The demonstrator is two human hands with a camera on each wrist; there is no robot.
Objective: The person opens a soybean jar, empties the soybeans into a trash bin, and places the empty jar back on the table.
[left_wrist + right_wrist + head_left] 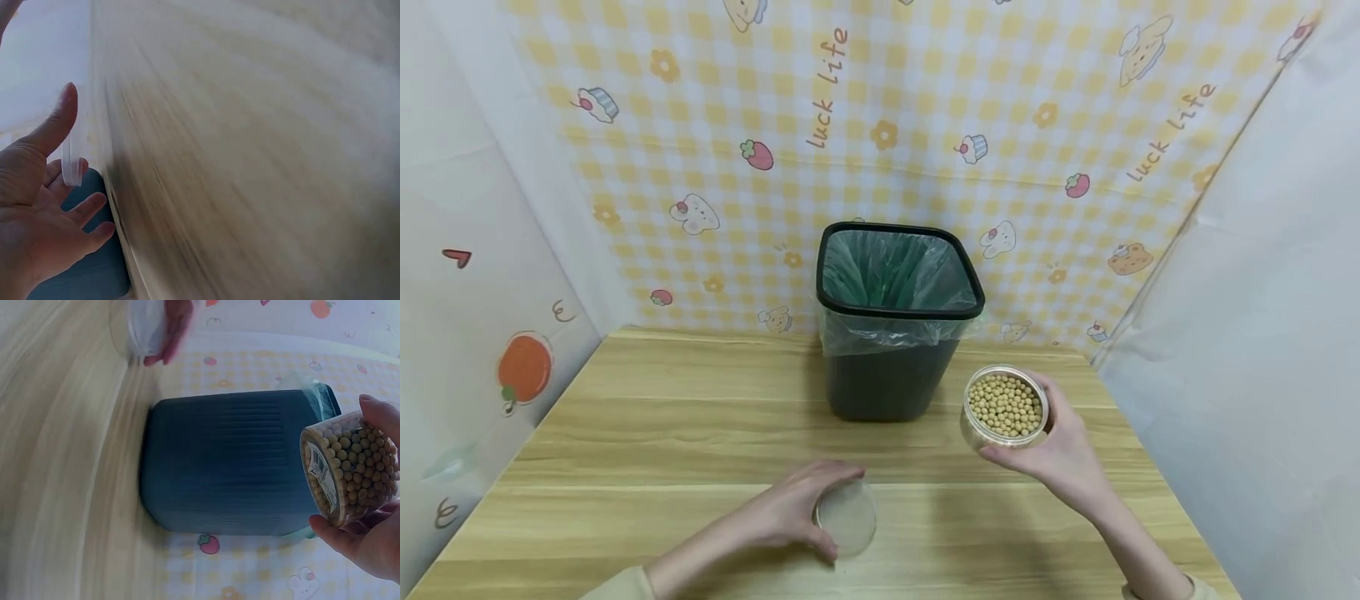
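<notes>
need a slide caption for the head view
Right hand holds an open jar of beans near a lined bin; left hand holds the lid.

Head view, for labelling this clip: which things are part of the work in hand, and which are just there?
In hand:
- jar of beans, open, held by the right hand
- clear lid, held by the left hand at the table
- lined bin, close behind the jar

Just there:
- patterned backdrop

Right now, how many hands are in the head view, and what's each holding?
2. The left hand sits low at centre on the wooden table, its grip on a round clear plastic lid. The right hand holds an open clear jar of yellow beans, right of the black bin.
</notes>
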